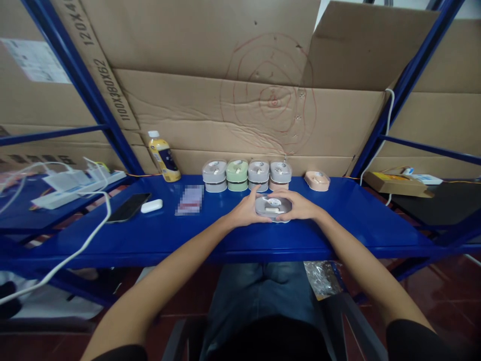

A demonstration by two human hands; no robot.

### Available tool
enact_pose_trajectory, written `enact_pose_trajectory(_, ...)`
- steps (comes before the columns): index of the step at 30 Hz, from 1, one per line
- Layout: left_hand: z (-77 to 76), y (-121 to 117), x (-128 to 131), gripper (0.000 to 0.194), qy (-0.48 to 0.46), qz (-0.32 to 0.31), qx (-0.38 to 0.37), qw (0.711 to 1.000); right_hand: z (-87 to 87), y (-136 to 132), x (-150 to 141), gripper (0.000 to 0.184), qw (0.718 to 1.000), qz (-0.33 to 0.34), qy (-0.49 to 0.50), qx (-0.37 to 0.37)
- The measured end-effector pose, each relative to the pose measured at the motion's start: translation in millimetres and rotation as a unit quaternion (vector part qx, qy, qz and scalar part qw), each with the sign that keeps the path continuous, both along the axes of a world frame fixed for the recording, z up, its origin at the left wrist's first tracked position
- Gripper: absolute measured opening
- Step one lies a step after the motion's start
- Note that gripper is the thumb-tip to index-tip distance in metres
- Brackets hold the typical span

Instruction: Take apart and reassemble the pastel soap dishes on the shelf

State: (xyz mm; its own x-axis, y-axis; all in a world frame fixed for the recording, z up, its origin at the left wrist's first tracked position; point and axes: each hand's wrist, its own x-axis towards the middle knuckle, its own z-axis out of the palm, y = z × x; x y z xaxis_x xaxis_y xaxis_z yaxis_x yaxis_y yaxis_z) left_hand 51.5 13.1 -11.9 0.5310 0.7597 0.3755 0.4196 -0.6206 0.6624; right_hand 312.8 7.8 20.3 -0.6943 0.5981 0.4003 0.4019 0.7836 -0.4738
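My left hand [246, 210] and my right hand [300, 205] are wrapped around a grey oval container with a clear lid [273, 203], one from each side. It is over the blue table [233, 243], near the front edge; whether it rests on the surface I cannot tell. A small pale piece and a round sticker show at its top. Just behind my hands, several stacks of similar containers stand in a row: a grey stack [214, 176], a green stack [237, 176], and others in grey and peach. A single peach container [317, 181] sits off to the right.
At the back left stands a yellow bottle [164, 158]. A pixelated rectangle [190, 199], a white earphone case [152, 206] and a dark phone [130, 207] lie left of my hands. A white cable [86, 243] hangs across the table's left end. Cardboard [188, 100] walls the back.
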Motion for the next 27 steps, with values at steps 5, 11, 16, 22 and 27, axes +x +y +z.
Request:
enact_pose_trajectory(5,-1.3,3,-1,0.132,0.004,-0.003,0.008,1.000,-1.8,1,-1,0.077,1.000,0.002,-0.013,-0.011)
enact_pose_trajectory(11,1.7,2,-3,0.128,0.013,-0.003,-0.018,1.000,-2.0,-3,1,0.077,1.000,-0.010,-0.029,-0.006)
enact_pose_trajectory(16,3.2,2,-4,0.121,-0.003,-0.021,-0.047,0.999,-5.7,-18,1,0.080,0.998,-0.051,-0.045,0.012)
enact_pose_trajectory(22,0.6,8,-7,0.116,-0.011,-0.052,-0.063,0.997,-11.3,-49,6,0.088,0.988,-0.108,-0.100,0.036)
enact_pose_trajectory(27,2.4,10,-9,0.107,-0.001,-0.100,-0.062,0.993,-11.2,-80,22,0.096,0.975,-0.124,-0.168,0.079)
